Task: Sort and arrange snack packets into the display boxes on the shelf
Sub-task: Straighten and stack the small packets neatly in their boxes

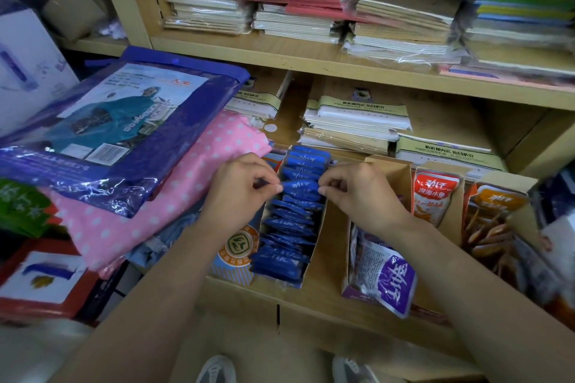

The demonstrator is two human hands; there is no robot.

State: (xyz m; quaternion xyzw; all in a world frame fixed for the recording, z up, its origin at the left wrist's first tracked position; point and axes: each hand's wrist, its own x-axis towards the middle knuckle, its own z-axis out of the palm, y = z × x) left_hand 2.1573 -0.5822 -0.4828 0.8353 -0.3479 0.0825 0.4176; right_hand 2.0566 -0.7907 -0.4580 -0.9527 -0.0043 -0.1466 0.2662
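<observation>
A long cardboard display box (317, 236) on the shelf holds a row of several upright blue snack packets (287, 224). Above the middle of the row, one blue packet (300, 186) is pinched at its left end by my left hand (241, 188) and at its right end by my right hand (354, 193). To the right stands a box with a purple packet (390, 281), then a box with a red packet (434, 196) and one with an orange packet (494, 205).
Folded pink dotted fabric (149, 205) and a blue bagged raincoat (124, 124) lie left of the boxes. Stacks of notebooks (351, 121) fill the shelf behind and the shelf above (298, 19). My shoes (214, 370) show below the shelf edge.
</observation>
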